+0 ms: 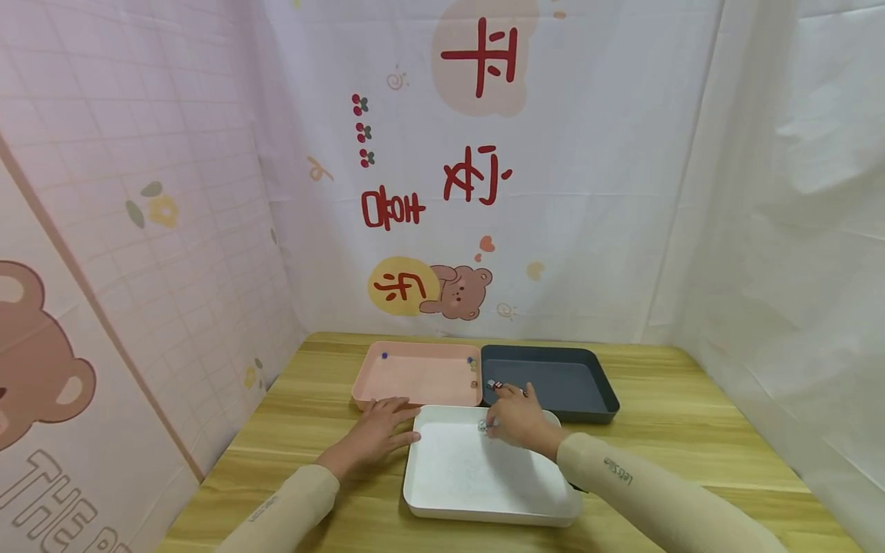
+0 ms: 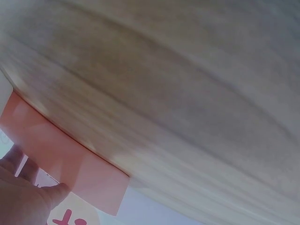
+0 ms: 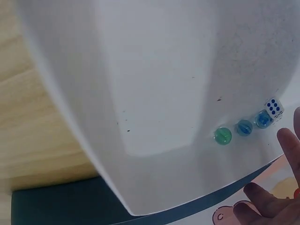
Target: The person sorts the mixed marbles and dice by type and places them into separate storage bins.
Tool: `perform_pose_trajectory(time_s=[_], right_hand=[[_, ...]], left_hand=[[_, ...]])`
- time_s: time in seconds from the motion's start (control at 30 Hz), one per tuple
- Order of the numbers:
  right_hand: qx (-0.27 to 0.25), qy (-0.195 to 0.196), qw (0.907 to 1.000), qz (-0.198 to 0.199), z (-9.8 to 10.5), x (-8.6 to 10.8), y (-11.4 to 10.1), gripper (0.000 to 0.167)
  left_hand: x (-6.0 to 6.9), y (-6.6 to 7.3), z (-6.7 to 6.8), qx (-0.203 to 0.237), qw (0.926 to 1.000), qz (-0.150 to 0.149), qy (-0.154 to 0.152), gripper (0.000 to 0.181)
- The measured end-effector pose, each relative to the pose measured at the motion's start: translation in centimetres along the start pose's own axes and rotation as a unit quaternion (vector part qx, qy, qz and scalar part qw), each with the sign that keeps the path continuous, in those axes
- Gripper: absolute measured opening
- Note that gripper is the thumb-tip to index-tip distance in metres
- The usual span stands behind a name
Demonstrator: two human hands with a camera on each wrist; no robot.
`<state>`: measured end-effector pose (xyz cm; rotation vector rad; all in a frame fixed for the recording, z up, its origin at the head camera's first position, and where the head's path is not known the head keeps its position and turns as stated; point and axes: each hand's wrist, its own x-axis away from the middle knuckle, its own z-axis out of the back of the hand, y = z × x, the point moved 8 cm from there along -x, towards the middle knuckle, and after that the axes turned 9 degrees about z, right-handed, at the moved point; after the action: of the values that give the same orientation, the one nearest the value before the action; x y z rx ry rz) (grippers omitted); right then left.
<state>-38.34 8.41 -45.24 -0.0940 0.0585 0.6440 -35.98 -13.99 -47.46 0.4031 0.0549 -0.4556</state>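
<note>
My right hand [image 1: 518, 418] reaches over the far side of a white tray [image 1: 484, 516], fingers parted. Beside its fingertips in the right wrist view lie a white die [image 3: 274, 108] with blue pips, two blue marbles [image 3: 244, 127] and a green marble [image 3: 223, 136], in a row along the tray's wall. The fingers stand just apart from the die. My left hand [image 1: 376, 430] lies with spread fingers between the white tray's far left corner and the pink tray [image 1: 358, 395]; in the left wrist view its fingers [image 2: 58, 190] are at the pink tray's rim.
The pink tray holds a blue marble [image 1: 384, 355] at its far left and several small pieces along its right side. A dark grey tray [image 1: 608, 418] adjoins it, with small dice [image 1: 492, 383] near its left end. A wood-grain table [image 1: 691, 453] lies underneath; printed curtains [image 1: 588, 192] stand behind.
</note>
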Motion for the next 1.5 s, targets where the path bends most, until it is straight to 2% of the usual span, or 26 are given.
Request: perform_pose_trajectory(time_s=[0.17, 0.33, 0.87, 1.07, 1.27, 1.5], right_hand=[[-0.005, -0.01, 0.9999, -0.009, -0.3, -0.1, 0.2, 0.012], [0.015, -0.026, 0.9995, -0.012, -0.9, -0.5, 0.3, 0.011], [0.056, -0.022, 0.9981, -0.015, -1.5, -1.3, 0.3, 0.023], [0.041, -0.018, 0.9989, -0.013, -0.9, -1.3, 0.1, 0.015], [-0.004, -0.024, 0.9996, -0.011, -0.1, -1.3, 0.5, 0.008], [-0.046, 0.019, 0.9986, -0.017, 2.4, -1.5, 2.7, 0.01]], left_hand=[[-0.1, -0.1, 0.0, -0.002, 1.0, -0.001, 0.0, 0.057], [-0.1, -0.2, 0.0, 0.004, 1.0, -0.002, -0.003, 0.057], [-0.2, -0.1, -0.1, 0.005, 1.0, 0.0, -0.002, 0.059], [-0.2, -0.2, -0.1, 0.003, 1.0, 0.0, -0.002, 0.059], [-0.1, -0.2, -0.1, 0.007, 1.0, 0.001, -0.005, 0.058], [-0.1, 0.0, 0.0, 0.008, 1.0, -0.002, -0.002, 0.058]])
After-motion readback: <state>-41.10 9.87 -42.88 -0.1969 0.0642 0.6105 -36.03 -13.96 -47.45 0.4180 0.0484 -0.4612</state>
